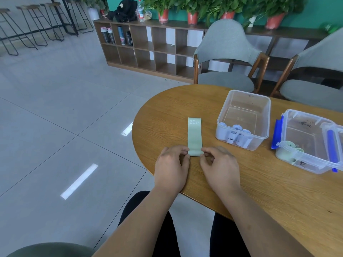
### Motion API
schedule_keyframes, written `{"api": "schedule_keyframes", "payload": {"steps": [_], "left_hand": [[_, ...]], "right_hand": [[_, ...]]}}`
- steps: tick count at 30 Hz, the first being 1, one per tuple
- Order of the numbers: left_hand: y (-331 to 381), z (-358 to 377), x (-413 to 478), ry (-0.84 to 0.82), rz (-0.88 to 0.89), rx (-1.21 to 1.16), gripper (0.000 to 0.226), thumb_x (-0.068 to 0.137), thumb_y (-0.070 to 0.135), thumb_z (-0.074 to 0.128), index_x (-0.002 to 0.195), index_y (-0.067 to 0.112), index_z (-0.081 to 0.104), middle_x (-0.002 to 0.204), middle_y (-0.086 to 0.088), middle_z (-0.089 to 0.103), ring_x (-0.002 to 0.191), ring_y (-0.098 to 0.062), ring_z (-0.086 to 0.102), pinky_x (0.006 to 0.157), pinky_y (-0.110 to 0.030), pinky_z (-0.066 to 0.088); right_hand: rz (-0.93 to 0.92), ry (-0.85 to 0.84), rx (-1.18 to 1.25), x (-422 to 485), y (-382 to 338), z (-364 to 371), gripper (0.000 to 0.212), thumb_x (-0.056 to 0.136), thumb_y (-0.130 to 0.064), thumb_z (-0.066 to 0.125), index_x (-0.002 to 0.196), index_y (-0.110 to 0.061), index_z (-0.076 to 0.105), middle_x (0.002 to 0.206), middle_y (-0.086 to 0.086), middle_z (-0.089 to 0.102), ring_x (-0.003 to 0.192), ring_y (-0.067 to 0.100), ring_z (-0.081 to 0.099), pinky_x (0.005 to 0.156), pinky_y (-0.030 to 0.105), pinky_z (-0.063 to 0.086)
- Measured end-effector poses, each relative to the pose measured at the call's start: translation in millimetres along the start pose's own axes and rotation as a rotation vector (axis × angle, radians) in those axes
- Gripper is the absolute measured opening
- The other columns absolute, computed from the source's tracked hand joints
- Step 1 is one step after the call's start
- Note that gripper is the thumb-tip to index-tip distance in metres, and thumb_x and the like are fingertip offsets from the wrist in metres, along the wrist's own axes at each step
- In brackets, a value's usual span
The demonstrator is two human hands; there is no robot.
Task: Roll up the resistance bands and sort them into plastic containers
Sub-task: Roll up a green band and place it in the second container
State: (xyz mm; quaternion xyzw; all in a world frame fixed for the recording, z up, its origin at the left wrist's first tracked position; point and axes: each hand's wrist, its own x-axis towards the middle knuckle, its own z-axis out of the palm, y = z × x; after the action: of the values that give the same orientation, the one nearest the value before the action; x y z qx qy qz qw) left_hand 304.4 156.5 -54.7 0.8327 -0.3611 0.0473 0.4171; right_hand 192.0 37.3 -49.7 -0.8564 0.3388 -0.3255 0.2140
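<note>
The left hand [171, 164] and right hand [220, 164] sit near the front edge of the bench [259, 191], on either side of the near end of the green band [194, 138]. Each grip is pinched on its own corner of that end, fingers curled in. The band lies flat on the wood and runs straight away from the person, with its "30 LB" mark at the far end. The roll seems barely begun. To do it well, keep both pinches level so the edges stack flush, and wind tightly while the flat length stays down. Further right, the blue-clipped container [306, 115] holds green rolls [289, 145] and is the likely home. The plain container [249, 93] holds white rolls [237, 127].
</note>
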Motion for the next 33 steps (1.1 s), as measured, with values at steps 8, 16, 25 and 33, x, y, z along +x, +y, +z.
{"api": "schedule_keyframes", "payload": {"steps": [8,16,25,33], "left_hand": [[1.6,-1.3,0.3,-0.012,0.027,0.019,0.023,0.096,0.026,0.072,0.118,0.031,0.076,0.106,0.02,0.072,0.094,-0.001,0.054,0.078,-0.018,0.047],[3.7,-4.7,-0.9,-0.007,-0.005,-0.026,0.022,0.095,0.027,0.073,0.116,0.033,0.075,0.098,0.024,0.072,0.091,0.003,0.054,0.077,-0.013,0.046],[3.2,-3.8,-1.6,0.005,0.031,0.003,0.016,0.095,0.024,0.073,0.11,0.03,0.074,0.101,0.021,0.07,0.093,-0.004,0.056,0.076,-0.021,0.05],[3.0,-3.2,-1.1,0.0,0.05,0.021,0.022,0.094,0.023,0.075,0.115,0.028,0.076,0.106,0.018,0.072,0.095,-0.004,0.056,0.078,-0.021,0.051]], "right_hand": [[0.04,-0.02,0.031,2.1,-0.5,-1.6,0.025,0.094,-0.029,0.074,0.119,-0.031,0.075,0.095,-0.016,0.071,0.082,0.008,0.063,0.076,0.035,0.057],[0.047,0.005,0.11,0.9,-0.5,-6.4,0.019,0.094,-0.031,0.074,0.114,-0.03,0.076,0.089,-0.018,0.073,0.076,0.003,0.06,0.077,0.036,0.057],[0.02,0.009,0.059,-0.5,-1.2,-5.1,0.007,0.094,-0.027,0.073,0.099,-0.029,0.077,0.089,-0.016,0.068,0.081,0.008,0.06,0.073,0.037,0.056],[0.023,-0.032,0.016,0.4,0.7,-0.9,0.027,0.091,-0.023,0.073,0.117,-0.027,0.077,0.102,-0.012,0.071,0.092,0.013,0.064,0.08,0.039,0.059]]}}
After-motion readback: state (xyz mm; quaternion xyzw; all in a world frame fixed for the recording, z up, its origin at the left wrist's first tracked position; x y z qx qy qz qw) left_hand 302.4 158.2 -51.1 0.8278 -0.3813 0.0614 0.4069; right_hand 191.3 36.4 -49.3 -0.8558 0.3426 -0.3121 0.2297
